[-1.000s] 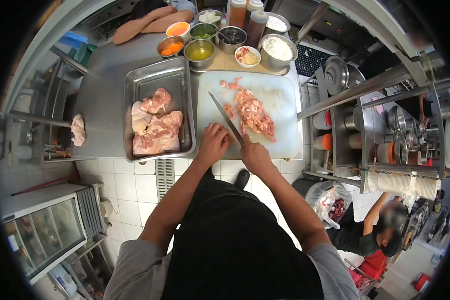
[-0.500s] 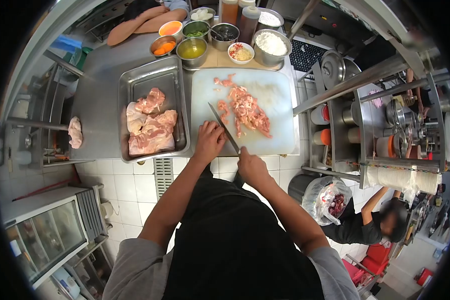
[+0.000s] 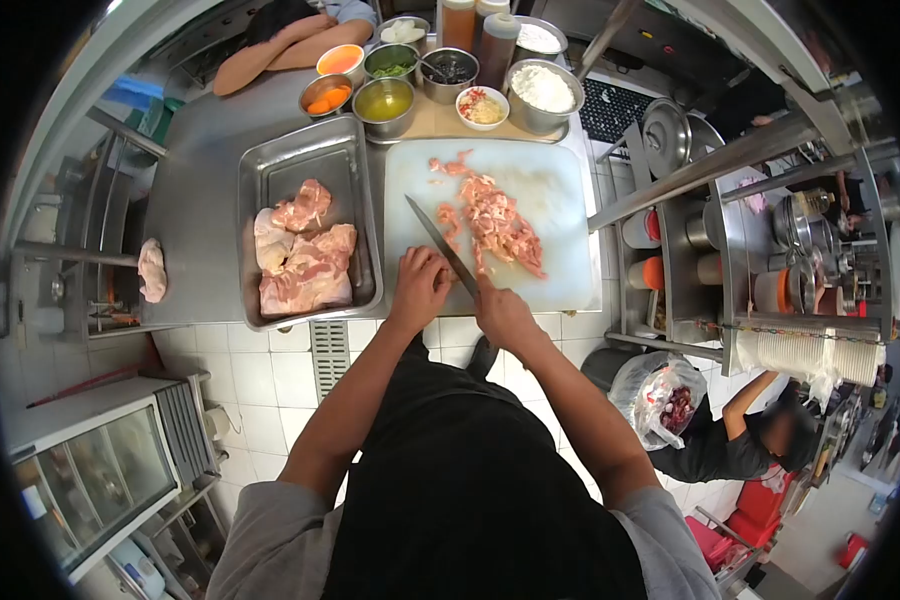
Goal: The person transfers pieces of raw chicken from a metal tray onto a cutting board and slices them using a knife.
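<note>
My right hand [image 3: 503, 314] is wrapped round the handle of a long knife [image 3: 442, 243], whose blade points up and left over the white cutting board [image 3: 565, 190]. Just left of the blade, my left hand [image 3: 420, 285] rests at the board's near edge with its fingers curled down; what lies under them is hidden. A pile of cut raw meat [image 3: 500, 225] lies right of the knife, with small scraps [image 3: 449, 222] near the blade. Beside the board at the left, a metal tray [image 3: 370, 220] holds large raw pieces with skin [image 3: 308, 270].
Behind the board stand a bowl of white powder [image 3: 543, 87], a bowl of yellow liquid [image 3: 385, 104] and sauce bottles [image 3: 497, 50]. Another person's folded arms [image 3: 270, 55] rest at the table's far left. A raw piece [image 3: 152, 270] lies at the left edge.
The knife has shifted slightly up and left since half a second ago, with my right hand still on it. My left hand stays in nearly the same place.
</note>
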A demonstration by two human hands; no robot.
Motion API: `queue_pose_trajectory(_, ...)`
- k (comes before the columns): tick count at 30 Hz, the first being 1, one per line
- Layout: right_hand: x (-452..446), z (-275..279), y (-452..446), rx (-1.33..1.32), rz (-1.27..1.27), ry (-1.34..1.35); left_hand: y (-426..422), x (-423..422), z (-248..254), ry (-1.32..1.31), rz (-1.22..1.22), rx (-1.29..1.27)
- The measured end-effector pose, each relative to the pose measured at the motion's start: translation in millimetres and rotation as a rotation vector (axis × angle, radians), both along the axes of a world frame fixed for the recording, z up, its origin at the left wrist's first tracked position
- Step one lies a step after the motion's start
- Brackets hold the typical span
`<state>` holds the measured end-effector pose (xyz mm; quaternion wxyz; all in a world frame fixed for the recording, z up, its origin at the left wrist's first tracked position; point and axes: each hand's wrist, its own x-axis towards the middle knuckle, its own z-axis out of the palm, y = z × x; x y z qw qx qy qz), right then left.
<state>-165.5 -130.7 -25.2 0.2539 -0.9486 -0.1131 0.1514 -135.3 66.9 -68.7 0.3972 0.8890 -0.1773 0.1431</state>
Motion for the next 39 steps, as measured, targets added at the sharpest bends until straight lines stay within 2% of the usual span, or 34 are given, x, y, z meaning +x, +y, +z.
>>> queue_pose_trajectory(6, 1, 20, -2, 0.005, -0.042, -0.029, 9, -11, 6, 0.069, -0.028, -0.106)
queue_pose_trajectory(10, -11, 21, 6, -0.001, -0.016, 0.017, 11, -10, 6, 0.032, -0.068, -0.041)
queue_pose_trajectory(19, -18, 5, 12, 0.006, -0.009, -0.066, 1, -9, 5, -0.003, -0.049, 0.083)
queue_pose_trajectory(39, -86, 25, -55, -0.131, 0.007, 0.164, -12, -11, 3, -0.024, 0.055, 0.119)
